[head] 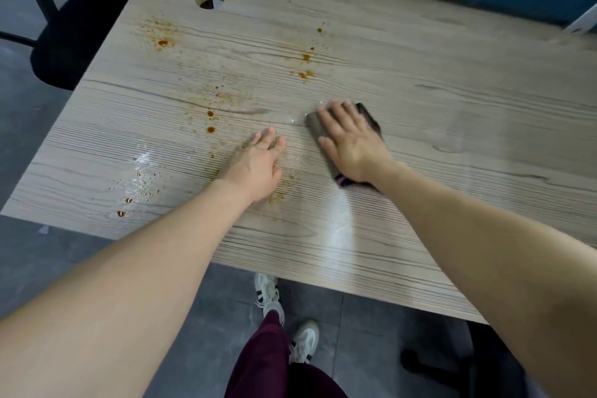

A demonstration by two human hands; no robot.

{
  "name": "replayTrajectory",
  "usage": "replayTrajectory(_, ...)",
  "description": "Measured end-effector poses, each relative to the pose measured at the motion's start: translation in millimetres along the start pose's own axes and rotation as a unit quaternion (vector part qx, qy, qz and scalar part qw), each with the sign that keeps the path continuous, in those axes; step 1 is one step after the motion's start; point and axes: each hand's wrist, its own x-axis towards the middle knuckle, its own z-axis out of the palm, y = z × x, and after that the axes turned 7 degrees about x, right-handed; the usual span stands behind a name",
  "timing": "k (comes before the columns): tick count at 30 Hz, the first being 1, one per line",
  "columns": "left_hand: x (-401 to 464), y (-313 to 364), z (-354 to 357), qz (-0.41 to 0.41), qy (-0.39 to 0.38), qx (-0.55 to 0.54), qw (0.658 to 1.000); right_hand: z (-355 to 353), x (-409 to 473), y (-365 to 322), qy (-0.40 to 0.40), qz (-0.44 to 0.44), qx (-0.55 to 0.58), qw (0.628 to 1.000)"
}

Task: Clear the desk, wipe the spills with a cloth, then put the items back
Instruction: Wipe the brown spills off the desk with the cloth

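My right hand (352, 142) presses flat on the cloth (315, 126), left hand (255, 165) flat on the desk (452, 100) beside it, so I'll probably smear the orange spills (210, 113) left of the cloth.

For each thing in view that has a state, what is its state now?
Desk: no items on it, still stained.
Orange spills: not wiped, mostly on the desk's left part.
Cloth: flat on the desk, under the right hand.
Right hand: fingers straight, presses the cloth.
Left hand: flat on the desk, holds nothing.
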Motion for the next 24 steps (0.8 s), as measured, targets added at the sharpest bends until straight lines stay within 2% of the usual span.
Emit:
replayTrajectory(4,0,-2,2,0.003,0.001,-0.006,1.000,-2,8,-2,0.051,0.107,0.028,0.993)
replayTrajectory(6,-1,-1,2,0.001,0.001,-0.005,1.000,10,-2,-24,0.052,0.088,0.032,0.994)
replayTrajectory(9,0,-1,1,0.002,-0.006,-0.007,1.000,25,-15,-48,0.016,0.005,0.035,0.999)
replayTrajectory(11,1,-1,0,0.002,-0.011,-0.005,1.000,20,-15,-46,-0.016,-0.011,0.050,0.999)
replayTrajectory(13,1,0,0,0.000,-0.010,-0.003,1.000,16,-21,-42,-0.015,-0.018,0.063,0.998)
replayTrajectory(15,1,-1,1,0.000,-0.007,0.000,1.000,19,-34,-43,0.006,-0.021,0.056,0.998)
replayTrajectory(21,5,2,-13,0.012,-0.007,0.054,0.998,20,-33,-45,-0.027,0.017,0.029,0.999)
replayTrajectory(24,12,1,-25,-0.003,0.064,0.089,0.994,16,-16,-42,-0.018,0.041,0.036,0.998)
